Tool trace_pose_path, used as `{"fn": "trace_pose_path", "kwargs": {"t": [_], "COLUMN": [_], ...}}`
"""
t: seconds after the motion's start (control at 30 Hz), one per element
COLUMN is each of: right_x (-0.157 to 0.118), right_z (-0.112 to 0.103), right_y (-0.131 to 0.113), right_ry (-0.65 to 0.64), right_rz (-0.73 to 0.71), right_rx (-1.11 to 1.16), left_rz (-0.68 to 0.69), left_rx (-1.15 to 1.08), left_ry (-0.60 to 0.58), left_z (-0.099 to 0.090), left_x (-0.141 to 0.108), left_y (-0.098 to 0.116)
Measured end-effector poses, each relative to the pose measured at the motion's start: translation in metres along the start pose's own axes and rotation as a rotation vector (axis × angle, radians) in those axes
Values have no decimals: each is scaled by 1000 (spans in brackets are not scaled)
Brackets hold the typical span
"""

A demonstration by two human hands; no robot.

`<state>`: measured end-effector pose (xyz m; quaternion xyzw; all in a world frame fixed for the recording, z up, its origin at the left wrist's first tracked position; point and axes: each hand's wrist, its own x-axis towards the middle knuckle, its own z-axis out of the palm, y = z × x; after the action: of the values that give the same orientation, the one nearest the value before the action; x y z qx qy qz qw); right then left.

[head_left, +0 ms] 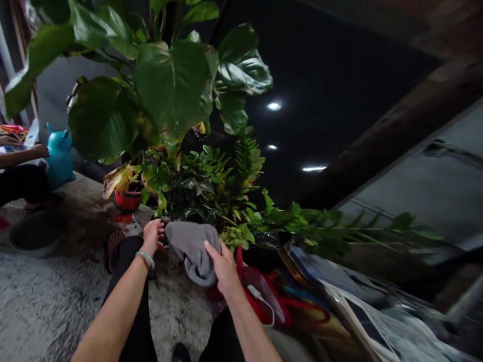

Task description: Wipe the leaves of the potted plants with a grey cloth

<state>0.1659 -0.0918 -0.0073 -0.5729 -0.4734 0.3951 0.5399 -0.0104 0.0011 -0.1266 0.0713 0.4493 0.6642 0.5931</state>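
Forearms point(113, 314) at 6 and 8 o'clock. Right hand point(225, 269) at 6: closed on gray cloth point(194, 249), bunched at 7. Left hand point(153, 232) at 8: half-open, fingers slightly curled, nothing visible in grip, just beside cloth. Broad-leaved plant point(173, 85) at 11, red pot point(127, 201) at 9.

You have one gray cloth point(192, 246) in your right fingers point(210, 250), one bracelet point(145, 259) below your left fingers point(160, 230), and, farther left of them, one red pot point(127, 202), one blue toy point(60, 157), one basin point(37, 232).
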Motion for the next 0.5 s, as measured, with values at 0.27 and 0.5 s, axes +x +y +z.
{"fn": "trace_pose_path", "kwargs": {"t": [0.27,0.5], "right_x": [30,11], "right_z": [0,-44], "right_y": [-25,-22], "right_ry": [-27,-72], "right_rz": [-62,-2], "right_rx": [76,85], "left_rz": [157,157], "left_rx": [83,58], "left_ry": [-105,-128], "left_z": [12,40], "left_x": [-11,42], "left_y": [5,30]}}
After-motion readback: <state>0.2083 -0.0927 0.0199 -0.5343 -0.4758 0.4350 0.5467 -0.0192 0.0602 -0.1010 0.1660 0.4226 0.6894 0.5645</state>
